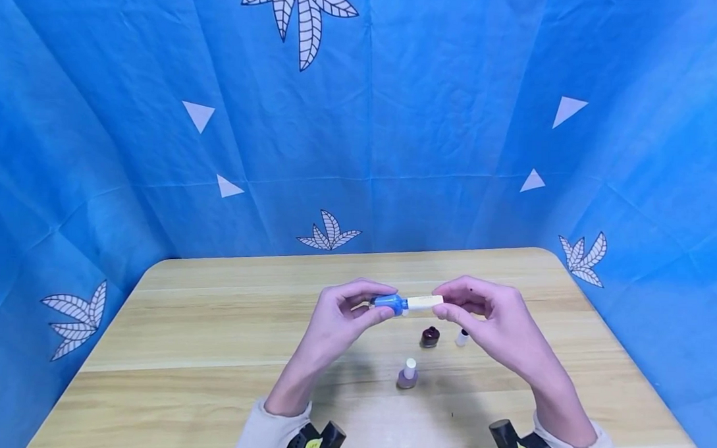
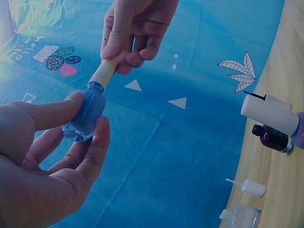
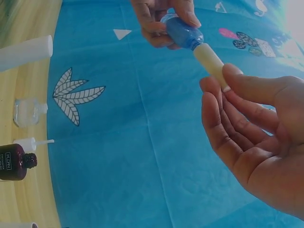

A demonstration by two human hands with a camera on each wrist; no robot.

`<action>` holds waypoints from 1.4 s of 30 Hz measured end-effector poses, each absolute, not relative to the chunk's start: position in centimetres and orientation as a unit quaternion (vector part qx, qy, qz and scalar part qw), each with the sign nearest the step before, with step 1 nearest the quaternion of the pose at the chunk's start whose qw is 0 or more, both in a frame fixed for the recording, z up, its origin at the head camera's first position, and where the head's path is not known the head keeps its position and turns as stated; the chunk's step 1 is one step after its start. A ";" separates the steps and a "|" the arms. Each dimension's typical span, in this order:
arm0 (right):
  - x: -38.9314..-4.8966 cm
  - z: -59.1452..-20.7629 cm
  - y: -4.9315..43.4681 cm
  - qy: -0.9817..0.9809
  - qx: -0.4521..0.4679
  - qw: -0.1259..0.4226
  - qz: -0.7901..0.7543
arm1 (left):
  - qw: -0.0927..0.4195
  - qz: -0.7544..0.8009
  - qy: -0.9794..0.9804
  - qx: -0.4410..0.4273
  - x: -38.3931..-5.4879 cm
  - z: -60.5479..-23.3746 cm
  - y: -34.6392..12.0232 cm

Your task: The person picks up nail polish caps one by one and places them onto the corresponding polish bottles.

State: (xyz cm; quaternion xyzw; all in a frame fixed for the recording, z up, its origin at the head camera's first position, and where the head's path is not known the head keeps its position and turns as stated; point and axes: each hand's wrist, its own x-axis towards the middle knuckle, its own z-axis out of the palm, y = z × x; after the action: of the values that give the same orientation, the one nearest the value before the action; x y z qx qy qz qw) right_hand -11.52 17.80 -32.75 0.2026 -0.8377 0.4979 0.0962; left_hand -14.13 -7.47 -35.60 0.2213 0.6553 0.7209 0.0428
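Note:
My left hand [image 1: 337, 315] grips a blue nail polish bottle [image 1: 388, 303] between thumb and fingers, tilted in the air above the table. On the bottle's neck side, my right hand [image 1: 494, 318] pinches the far end of its long whitish cap [image 1: 422, 303]. Cap and bottle are in line, and a bit of the blue neck [image 2: 95, 86] shows between them in the left wrist view. How tightly the cap sits, I cannot tell. In the right wrist view, the thumb and fingertips touch the cap [image 3: 209, 64], while the bottle [image 3: 182, 32] points away.
Below the hands stand an uncapped dark red polish bottle [image 1: 429, 337] and a lilac bottle [image 1: 407, 378] with a white cap. A white cap with dark brush [image 1: 462, 338] lies nearby. The left wrist view adds a clear bottle [image 2: 243, 217] and a white brush cap [image 2: 253, 187]. Blue cloth [image 1: 368, 119] hangs behind.

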 end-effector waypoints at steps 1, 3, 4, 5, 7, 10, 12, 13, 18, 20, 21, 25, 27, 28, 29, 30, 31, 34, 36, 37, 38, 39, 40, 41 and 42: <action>-11.5 -32.7 17.8 -0.839 0.202 0.092 0.496 | 0.042 0.721 0.655 0.221 -14.1 -35.6 -7.5; -11.5 -32.8 17.8 -0.842 0.203 0.084 0.493 | 0.039 0.721 0.656 0.220 -14.1 -35.6 -7.5; -11.5 -32.8 17.8 -0.843 0.204 0.081 0.492 | 0.037 0.721 0.656 0.220 -14.1 -35.6 -7.5; -11.6 -32.8 17.8 -0.843 0.207 0.079 0.491 | 0.035 0.720 0.657 0.220 -14.0 -35.6 -7.5; -11.6 -32.9 17.7 -0.844 0.211 0.078 0.487 | 0.032 0.720 0.657 0.221 -14.0 -35.5 -7.5; -11.7 -33.0 17.7 -0.845 0.216 0.082 0.482 | 0.031 0.719 0.657 0.225 -14.0 -35.5 -7.4; -11.7 -33.0 17.7 -0.846 0.216 0.086 0.479 | 0.032 0.719 0.656 0.228 -14.0 -35.5 -7.4; -11.7 -33.1 17.6 -0.846 0.216 0.087 0.480 | 0.032 0.719 0.655 0.230 -13.9 -35.5 -7.4; -11.7 -33.1 17.5 -0.843 0.208 0.088 0.488 | 0.037 0.718 0.656 0.231 -14.0 -35.6 -7.5; -11.7 -33.2 17.4 -0.836 0.212 0.088 0.499 | 0.036 0.717 0.659 0.225 -14.0 -35.6 -7.6; -11.8 -33.3 17.4 -0.831 0.215 0.088 0.505 | 0.036 0.717 0.660 0.222 -14.0 -35.7 -7.6; -11.8 -33.4 17.3 -0.813 0.230 0.093 0.527 | 0.033 0.712 0.668 0.213 -14.2 -35.8 -7.8; -11.8 -33.5 17.3 -0.811 0.233 0.097 0.528 | 0.033 0.710 0.671 0.210 -14.2 -35.8 -7.9; -11.8 -33.5 17.3 -0.812 0.234 0.100 0.526 | 0.033 0.709 0.672 0.210 -14.3 -35.8 -7.9; -11.8 -33.5 17.3 -0.812 0.234 0.103 0.524 | 0.034 0.709 0.672 0.209 -14.3 -35.8 -7.9; -11.8 -33.4 17.3 -0.814 0.234 0.105 0.522 | 0.034 0.709 0.672 0.209 -14.3 -35.8 -7.8; -11.8 -33.4 17.3 -0.815 0.235 0.108 0.518 | 0.035 0.710 0.671 0.210 -14.3 -35.7 -7.8; -11.8 -33.4 17.4 -0.823 0.232 0.110 0.507 | 0.036 0.714 0.667 0.210 -14.2 -35.7 -7.7; -11.7 -33.4 17.4 -0.828 0.231 0.107 0.500 | 0.034 0.713 0.668 0.209 -14.2 -35.7 -7.7; -11.7 -33.4 17.5 -0.830 0.233 0.106 0.496 | 0.033 0.712 0.670 0.209 -14.2 -35.6 -7.7; -11.7 -33.4 17.5 -0.832 0.235 0.105 0.492 | 0.032 0.711 0.671 0.209 -14.2 -35.6 -7.6; -11.7 -33.5 17.5 -0.834 0.237 0.104 0.488 | 0.030 0.710 0.672 0.210 -14.2 -35.6 -7.6; -11.7 -33.5 17.5 -0.835 0.240 0.104 0.483 | 0.029 0.709 0.672 0.211 -14.1 -35.6 -7.6; -11.7 -33.5 17.5 -0.837 0.242 0.105 0.479 | 0.029 0.708 0.673 0.212 -14.1 -35.6 -7.6; -11.8 -33.5 17.5 -0.839 0.244 0.106 0.475 | 0.029 0.708 0.673 0.212 -14.1 -35.6 -7.6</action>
State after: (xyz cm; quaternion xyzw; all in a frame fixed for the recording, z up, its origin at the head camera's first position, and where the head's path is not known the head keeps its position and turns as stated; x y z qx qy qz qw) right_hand -11.76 17.46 -33.49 0.2443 -0.8388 0.4748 0.1062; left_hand -14.08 -7.57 -35.55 0.2125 0.6730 0.7079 0.0287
